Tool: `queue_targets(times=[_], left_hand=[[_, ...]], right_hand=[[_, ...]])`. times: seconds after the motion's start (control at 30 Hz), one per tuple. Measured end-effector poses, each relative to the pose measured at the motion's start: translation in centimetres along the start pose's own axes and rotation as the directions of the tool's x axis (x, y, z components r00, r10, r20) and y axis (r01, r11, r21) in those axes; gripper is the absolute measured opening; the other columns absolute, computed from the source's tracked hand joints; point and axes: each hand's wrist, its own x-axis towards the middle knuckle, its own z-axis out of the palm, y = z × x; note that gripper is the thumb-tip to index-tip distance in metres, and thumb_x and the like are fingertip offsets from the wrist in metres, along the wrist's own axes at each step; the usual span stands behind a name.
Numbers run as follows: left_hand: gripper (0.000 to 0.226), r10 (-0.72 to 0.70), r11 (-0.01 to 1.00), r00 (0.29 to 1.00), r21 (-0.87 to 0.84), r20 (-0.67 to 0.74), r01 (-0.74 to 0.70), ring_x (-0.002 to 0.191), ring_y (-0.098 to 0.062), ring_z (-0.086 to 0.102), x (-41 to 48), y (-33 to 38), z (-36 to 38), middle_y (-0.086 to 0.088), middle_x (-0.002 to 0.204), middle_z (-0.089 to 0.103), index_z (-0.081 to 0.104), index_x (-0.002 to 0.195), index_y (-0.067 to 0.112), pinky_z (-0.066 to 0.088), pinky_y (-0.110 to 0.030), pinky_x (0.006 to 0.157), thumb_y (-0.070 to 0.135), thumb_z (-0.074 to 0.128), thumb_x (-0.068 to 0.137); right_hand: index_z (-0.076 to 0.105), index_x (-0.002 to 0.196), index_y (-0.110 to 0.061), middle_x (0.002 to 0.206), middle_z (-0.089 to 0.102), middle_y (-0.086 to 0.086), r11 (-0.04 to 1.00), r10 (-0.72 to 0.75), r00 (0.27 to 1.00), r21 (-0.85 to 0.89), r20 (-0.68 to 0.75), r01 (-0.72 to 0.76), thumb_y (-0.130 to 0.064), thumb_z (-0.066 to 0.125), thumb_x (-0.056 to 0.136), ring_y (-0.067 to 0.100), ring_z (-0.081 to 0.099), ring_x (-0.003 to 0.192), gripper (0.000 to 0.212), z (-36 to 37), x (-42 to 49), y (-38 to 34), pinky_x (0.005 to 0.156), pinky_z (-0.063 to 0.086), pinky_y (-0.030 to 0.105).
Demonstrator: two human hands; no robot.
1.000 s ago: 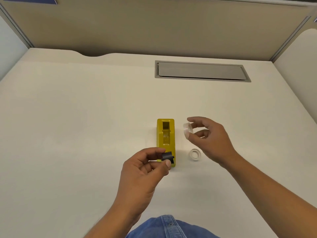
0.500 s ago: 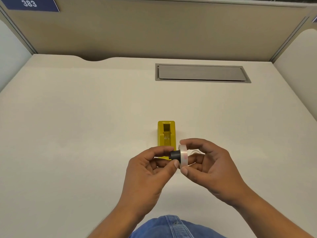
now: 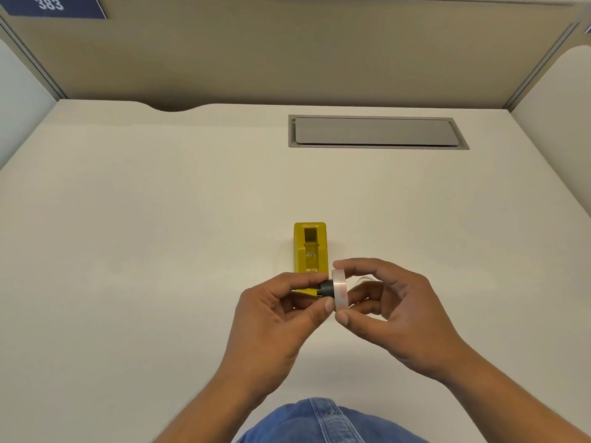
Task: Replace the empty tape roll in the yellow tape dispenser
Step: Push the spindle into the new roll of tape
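The yellow tape dispenser (image 3: 310,251) sits on the pale worktop (image 3: 160,235) just beyond my hands, its near end hidden behind my left fingers (image 3: 303,278); my left hand (image 3: 275,318) pinches the black spindle (image 3: 327,289) between thumb and forefinger; the spindle's end meets the clear tape roll (image 3: 339,290), held upright on edge; my right hand (image 3: 396,314) pinches that roll, forefinger on top, thumb below; farther right, a grey hatch (image 3: 377,132) lies flush in the worktop.
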Motion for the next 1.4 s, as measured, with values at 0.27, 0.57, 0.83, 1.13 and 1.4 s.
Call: queue_targets(times=[0.27,0.57,0.83,1.13,1.4], left_hand=[[0.031,0.01,0.998,0.994,0.053,0.108,-0.016,0.084,-0.015,0.073,0.6,0.1,-0.8,0.008,0.092,0.078,0.077,0.103,0.028,0.058,-0.021,0.075,0.026,0.075,0.073],[0.035,-0.018,0.998,0.998,-0.064,0.053,0.021,0.09,-0.012,0.075,0.2,-0.2,-0.4,0.01,0.097,0.079,0.073,0.107,0.027,0.057,-0.017,0.072,0.026,0.075,0.073],[0.023,-0.04,0.996,0.999,-0.079,0.023,0.042,0.088,-0.018,0.075,0.2,-0.5,-0.5,0.005,0.094,0.08,0.074,0.1,0.026,0.06,-0.026,0.079,0.018,0.076,0.078],[0.023,-0.028,0.999,0.999,-0.031,0.015,0.028,0.083,-0.014,0.075,0.5,-0.6,-0.4,0.009,0.089,0.079,0.075,0.096,0.028,0.058,-0.018,0.07,0.013,0.078,0.079],[0.025,-0.042,0.999,0.999,0.012,-0.001,0.042,0.086,-0.016,0.074,1.3,-0.6,-0.4,0.006,0.092,0.079,0.074,0.097,0.027,0.061,-0.03,0.078,0.01,0.078,0.079]], right_hand=[[0.071,0.109,-0.035,0.106,0.073,-0.005,1.0,0.021,0.999,0.023,0.024,-0.022,-0.025,0.089,0.065,0.023,0.073,0.077,0.048,-0.1,0.1,0.0,0.068,0.059,0.028],[0.07,0.11,-0.036,0.106,0.073,-0.006,0.999,0.016,0.999,0.038,-0.037,-0.014,-0.036,0.088,0.064,0.025,0.074,0.076,0.049,0.3,-0.1,0.3,0.065,0.059,0.027],[0.07,0.11,-0.034,0.105,0.073,-0.007,0.999,0.023,0.999,0.047,-0.039,-0.021,-0.034,0.086,0.063,0.023,0.074,0.075,0.05,0.5,-0.1,0.4,0.064,0.058,0.024],[0.07,0.111,-0.036,0.106,0.073,-0.009,1.0,0.006,1.0,0.01,-0.022,-0.005,-0.036,0.086,0.065,0.022,0.072,0.083,0.049,0.5,0.2,0.7,0.066,0.06,0.027],[0.069,0.111,-0.036,0.106,0.072,-0.009,1.0,0.01,1.0,-0.001,-0.023,-0.01,-0.036,0.085,0.066,0.021,0.071,0.083,0.049,0.2,0.8,1.0,0.066,0.059,0.027]])
